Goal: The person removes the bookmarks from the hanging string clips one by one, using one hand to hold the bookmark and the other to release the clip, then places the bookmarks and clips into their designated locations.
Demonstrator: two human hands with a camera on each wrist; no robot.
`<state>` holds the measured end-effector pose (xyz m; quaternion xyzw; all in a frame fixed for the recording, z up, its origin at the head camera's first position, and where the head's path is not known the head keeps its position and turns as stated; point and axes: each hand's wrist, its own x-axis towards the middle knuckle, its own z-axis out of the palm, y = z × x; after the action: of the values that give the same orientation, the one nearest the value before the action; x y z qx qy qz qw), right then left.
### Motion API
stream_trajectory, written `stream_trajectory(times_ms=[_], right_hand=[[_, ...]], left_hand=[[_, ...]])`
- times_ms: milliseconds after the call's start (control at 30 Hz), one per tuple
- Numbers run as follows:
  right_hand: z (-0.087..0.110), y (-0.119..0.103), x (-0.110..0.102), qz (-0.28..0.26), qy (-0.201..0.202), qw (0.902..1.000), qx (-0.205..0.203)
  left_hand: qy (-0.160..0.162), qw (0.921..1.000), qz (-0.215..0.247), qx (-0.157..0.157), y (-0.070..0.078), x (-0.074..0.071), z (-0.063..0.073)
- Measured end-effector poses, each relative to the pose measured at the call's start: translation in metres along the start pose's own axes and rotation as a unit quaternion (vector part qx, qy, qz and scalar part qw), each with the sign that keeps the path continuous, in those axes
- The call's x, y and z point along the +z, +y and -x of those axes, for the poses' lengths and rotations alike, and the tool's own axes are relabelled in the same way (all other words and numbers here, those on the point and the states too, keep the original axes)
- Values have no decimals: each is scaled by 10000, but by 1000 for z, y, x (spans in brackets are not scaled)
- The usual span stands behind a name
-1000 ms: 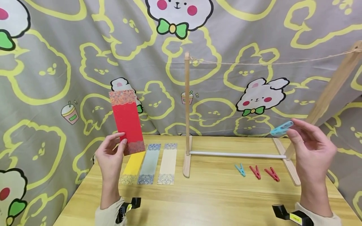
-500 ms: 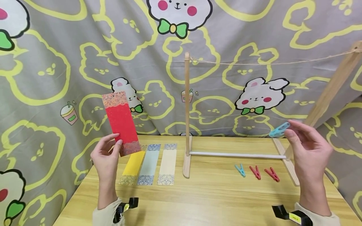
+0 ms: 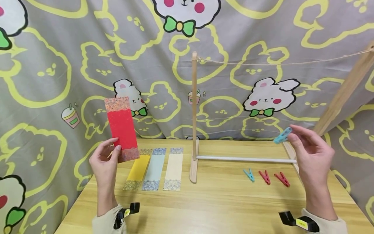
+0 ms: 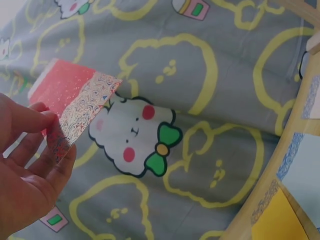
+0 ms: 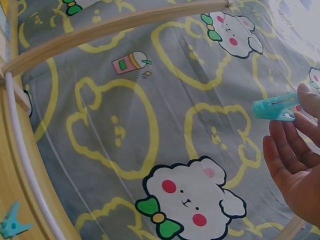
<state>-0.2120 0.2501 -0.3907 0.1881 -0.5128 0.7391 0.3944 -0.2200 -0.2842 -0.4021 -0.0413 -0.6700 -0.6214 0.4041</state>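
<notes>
My left hand (image 3: 105, 162) pinches a red paper strip (image 3: 122, 125) near its lower end, between thumb and fingers. The strip has patterned bands at both ends and stands nearly upright above the table's left side. In the left wrist view the same red strip (image 4: 65, 90) shows its patterned end beyond the fingers. On the right, my right hand (image 3: 313, 156) pinches a light-blue clothespin (image 3: 282, 136) by its handle end, its nose pointing left. The right wrist view shows that blue clothespin (image 5: 275, 107) held between thumb and fingers, in front of the curtain.
Yellow (image 3: 138, 169), pale blue (image 3: 154, 169) and cream (image 3: 173, 169) strips lie on the table (image 3: 204, 208). A wooden rack (image 3: 194, 107) with a string (image 3: 248, 63) and white rod (image 3: 245, 159) stands behind a blue clothespin (image 3: 249, 175) and two red clothespins (image 3: 264, 177).
My left hand has moved left with the red strip, which now stands straighter. My right hand has shifted left with the blue clothespin, turning it steeper. The view has tipped slightly.
</notes>
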Motion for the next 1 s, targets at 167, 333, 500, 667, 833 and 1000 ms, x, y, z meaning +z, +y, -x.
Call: stream_trajectory(times_ms=[167,333,500,667,833,1000], right_hand=[[-1,5,1,157,-107,9998,39],[-1,9,1,177,-122,9997,119],[0,11,0,230,-105,9993,293],[1,13,-1,376,-99,9985,391],[2,13,0,663,-97,9966,472],[2,13,1,1037,-141,9930,555]], left_hand=[[44,9997,243,-33,-3,-2,-2],[25,9987,502,-33,-7,-3,-5],[93,9995,269,-110,-11,-5,-5],[143,9998,94,-105,-17,-8,-5],[288,9995,33,-152,-21,-11,-5],[411,9988,-13,-250,-23,-14,-6]])
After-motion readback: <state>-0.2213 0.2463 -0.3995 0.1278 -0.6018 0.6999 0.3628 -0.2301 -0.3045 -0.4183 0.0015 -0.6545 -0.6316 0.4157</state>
